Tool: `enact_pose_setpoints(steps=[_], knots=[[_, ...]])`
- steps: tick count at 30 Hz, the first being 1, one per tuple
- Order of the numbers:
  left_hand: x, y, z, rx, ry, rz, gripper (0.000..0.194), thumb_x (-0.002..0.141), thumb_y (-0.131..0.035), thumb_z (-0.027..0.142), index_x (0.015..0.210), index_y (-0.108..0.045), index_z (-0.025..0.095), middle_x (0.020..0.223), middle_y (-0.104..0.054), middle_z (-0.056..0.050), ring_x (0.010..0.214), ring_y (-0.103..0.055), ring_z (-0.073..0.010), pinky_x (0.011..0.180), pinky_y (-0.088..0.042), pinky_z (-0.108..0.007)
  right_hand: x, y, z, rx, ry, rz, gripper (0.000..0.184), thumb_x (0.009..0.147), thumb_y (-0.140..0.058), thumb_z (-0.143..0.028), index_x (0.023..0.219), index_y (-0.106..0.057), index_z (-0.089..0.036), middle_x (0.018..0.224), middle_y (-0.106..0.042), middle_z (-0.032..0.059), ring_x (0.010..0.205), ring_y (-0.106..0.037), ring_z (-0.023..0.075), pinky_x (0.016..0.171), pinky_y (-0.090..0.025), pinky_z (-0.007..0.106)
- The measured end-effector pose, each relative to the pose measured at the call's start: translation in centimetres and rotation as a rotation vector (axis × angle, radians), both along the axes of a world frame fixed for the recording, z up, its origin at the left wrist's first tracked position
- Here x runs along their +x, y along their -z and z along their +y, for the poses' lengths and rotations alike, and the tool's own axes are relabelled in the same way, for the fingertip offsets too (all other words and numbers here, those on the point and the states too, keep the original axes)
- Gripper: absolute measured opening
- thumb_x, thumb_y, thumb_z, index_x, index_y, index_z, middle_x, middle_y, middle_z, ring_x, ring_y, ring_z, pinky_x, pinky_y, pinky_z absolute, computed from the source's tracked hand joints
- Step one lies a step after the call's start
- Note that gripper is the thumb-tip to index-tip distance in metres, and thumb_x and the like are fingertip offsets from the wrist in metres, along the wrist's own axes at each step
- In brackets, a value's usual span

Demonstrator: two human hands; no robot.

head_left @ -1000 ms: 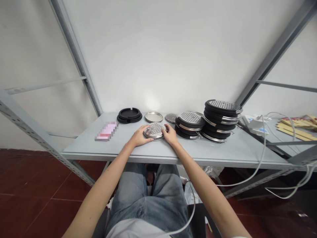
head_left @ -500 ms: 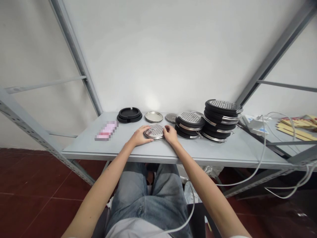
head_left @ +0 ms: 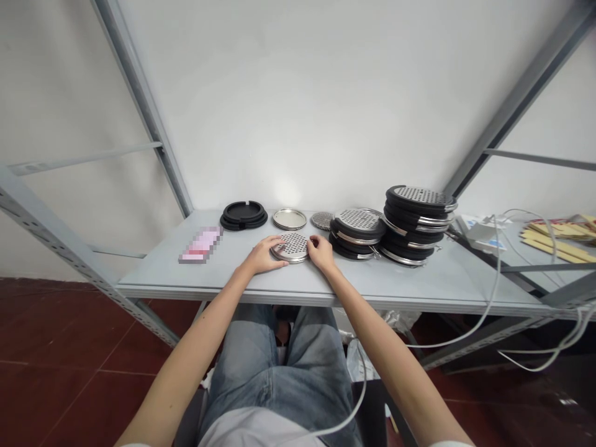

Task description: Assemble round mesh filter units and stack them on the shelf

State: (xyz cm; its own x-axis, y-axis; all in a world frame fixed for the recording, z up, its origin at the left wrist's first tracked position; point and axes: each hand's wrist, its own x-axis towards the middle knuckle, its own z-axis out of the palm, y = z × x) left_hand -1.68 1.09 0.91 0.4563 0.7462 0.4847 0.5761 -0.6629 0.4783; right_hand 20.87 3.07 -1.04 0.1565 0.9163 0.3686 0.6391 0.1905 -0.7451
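A round metal disc with a perforated top (head_left: 293, 246) lies on the grey table in front of me, its shiny rim facing up. My left hand (head_left: 265, 254) grips its left edge, thumb along the near side and fingers on the far side. At the right edge, the curled fingers of my right hand (head_left: 320, 250) hold the rim. Behind the disc sits a shallow metal dish (head_left: 289, 218). A smaller perforated disc (head_left: 321, 220) lies to the right of that dish, partly hidden by a stack.
Stacked black-rimmed perforated discs stand on the right, one pile low (head_left: 357, 233) and one taller (head_left: 419, 226). Black rings (head_left: 243, 215) lie at the back left, near a blurred pink item (head_left: 202, 244). Grey shelf posts (head_left: 135, 93) flank the table; a white cable (head_left: 493, 285) hangs at right.
Both hands stay on the perforated disc, with almost no visible motion. The view has shifted very slightly.
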Motion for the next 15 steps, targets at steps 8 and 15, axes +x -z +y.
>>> enact_pose_setpoints(steps=[8, 15], knots=[[0.24, -0.05, -0.21, -0.004, -0.020, 0.007, 0.055, 0.071, -0.075, 0.048, 0.118, -0.065, 0.020, 0.132, -0.059, -0.012, 0.123, -0.055, -0.0292, 0.107, -0.044, -0.043, -0.03, -0.06, -0.04, 0.000, 0.002, 0.006, 0.030, 0.082, -0.053, -0.020, 0.105, -0.069, -0.008, 0.103, -0.072, 0.0171, 0.095, -0.067, 0.0247, 0.093, -0.049, 0.038], [0.39, 0.35, 0.08, 0.010, -0.060, -0.024, 0.044, 0.079, -0.068, 0.044, 0.113, -0.068, 0.017, 0.125, -0.062, -0.013, 0.118, -0.058, -0.0274, 0.105, -0.045, -0.042, -0.06, 0.07, 0.01, 0.004, 0.002, 0.020, 0.030, 0.081, -0.053, -0.018, 0.105, -0.069, -0.008, 0.101, -0.072, 0.0163, 0.093, -0.068, 0.0240, 0.091, -0.050, 0.037]])
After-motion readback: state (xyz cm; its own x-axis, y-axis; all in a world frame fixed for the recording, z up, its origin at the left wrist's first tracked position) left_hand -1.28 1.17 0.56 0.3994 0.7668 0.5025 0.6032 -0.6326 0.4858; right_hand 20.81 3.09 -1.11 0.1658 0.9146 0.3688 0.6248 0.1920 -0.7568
